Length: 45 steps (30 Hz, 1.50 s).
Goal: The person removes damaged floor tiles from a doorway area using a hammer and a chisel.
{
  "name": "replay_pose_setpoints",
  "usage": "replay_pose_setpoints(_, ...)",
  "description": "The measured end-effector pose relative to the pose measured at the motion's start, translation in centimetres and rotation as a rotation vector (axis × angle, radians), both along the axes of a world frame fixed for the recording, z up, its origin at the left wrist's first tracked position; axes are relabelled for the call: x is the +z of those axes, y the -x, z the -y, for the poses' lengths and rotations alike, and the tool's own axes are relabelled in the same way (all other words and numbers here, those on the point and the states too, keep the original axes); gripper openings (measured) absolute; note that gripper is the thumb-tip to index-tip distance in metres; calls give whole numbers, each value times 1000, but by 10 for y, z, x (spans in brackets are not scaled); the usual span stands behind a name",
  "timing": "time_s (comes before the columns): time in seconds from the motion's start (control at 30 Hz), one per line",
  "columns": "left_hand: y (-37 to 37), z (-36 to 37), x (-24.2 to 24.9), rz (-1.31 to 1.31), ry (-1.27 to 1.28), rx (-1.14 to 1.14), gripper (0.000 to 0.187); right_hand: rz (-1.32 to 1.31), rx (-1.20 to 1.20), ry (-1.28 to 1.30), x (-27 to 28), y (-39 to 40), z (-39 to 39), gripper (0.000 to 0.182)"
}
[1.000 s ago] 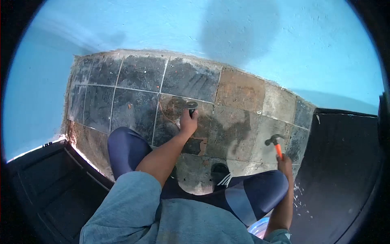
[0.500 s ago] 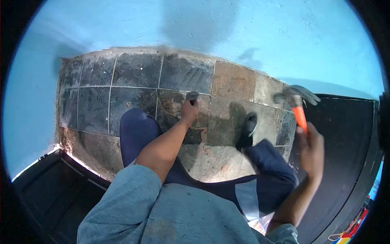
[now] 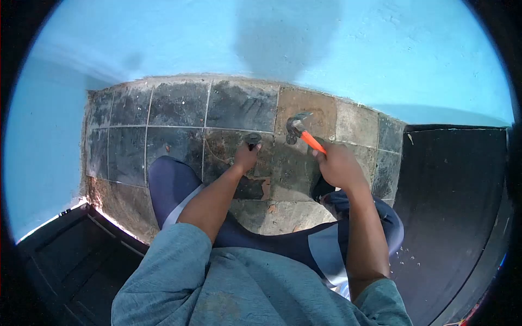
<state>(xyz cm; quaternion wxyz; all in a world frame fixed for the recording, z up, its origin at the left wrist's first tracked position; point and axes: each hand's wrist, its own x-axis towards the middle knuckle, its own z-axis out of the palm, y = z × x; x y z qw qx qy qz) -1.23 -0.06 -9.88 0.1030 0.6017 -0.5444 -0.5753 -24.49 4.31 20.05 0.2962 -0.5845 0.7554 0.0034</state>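
In my right hand [image 3: 341,167] is a claw hammer [image 3: 311,140], gripped by its orange handle, with the metal head up and to the left over the brown tile. My left hand [image 3: 246,157] is closed around an upright dark chisel [image 3: 253,139] with a wide round top; its lower end is hidden by my hand. The hammer head is a short way right of the chisel and apart from it. Under my left hand lies a chipped, partly stripped floor tile [image 3: 251,187] with a reddish-brown patch along its edge.
Dark square tiles [image 3: 176,103] with pale joints cover the floor up to a light blue wall [image 3: 163,38]. A black door panel [image 3: 451,206] stands at the right, and another dark panel [image 3: 70,255] at the lower left. My bent knees [image 3: 173,185] flank the work spot.
My right hand has swung the hammer left and inward, from beside the black panel to near the chisel. My left hand keeps hold of the chisel. The view has shifted slightly.
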Motion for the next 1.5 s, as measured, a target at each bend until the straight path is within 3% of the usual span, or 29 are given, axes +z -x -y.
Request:
replay_pose_setpoints(0.13, 8, 3, -6, -51, 77, 58, 42, -4, 20, 51, -6, -4, 16, 33)
replay_pose_setpoints(0.23, 8, 14, -32, 113, -26, -178, 40, 47, 7, 45, -26, -4, 18, 33)
replay_pose_setpoints(0.33, 15, 3, -32, -53, -32, -9, 37, 38, 13, -25, -33, -4, 15, 33)
replay_pose_setpoints(0.57, 14, 1, -56, -162, 72, 88, 35, 78, -60, -64, -52, -6, -4, 31)
replay_pose_setpoints(0.63, 13, -1, -54, -185, 118, 181, 35, 45, -69, -79, -57, -7, -9, 30)
replay_pose_setpoints(0.73, 11, 2, -41, -163, 20, 76, 36, 55, -71, -84, -58, -9, -13, 30)
replay_pose_setpoints(0.83, 14, 2, -24, -74, 103, -64, 40, 41, -61, -84, -59, -12, -15, 31)
replay_pose_setpoints(0.93, 15, -3, -27, -161, 91, 42, 42, 66, -74, -88, -59, -14, -18, 31)
replay_pose_setpoints(1.03, 4, 4, -43, -68, -15, 39, 44, 52, -82, -107, -59, -14, -18, 32)
replay_pose_setpoints(1.17, 3, 0, -68, -125, 66, 58, 44, 16, -57, -106, -66, -13, -23, 33)
replay_pose_setpoints(1.33, 15, -6, -40, -34, 111, 40, 44, 32, -62, -95, -72, -16, -21, 35)
replay_pose_setpoints(1.5, 11, 1, -38, -170, 81, 55, 42, 58, -73, -119, -80, -16, -22, 35)
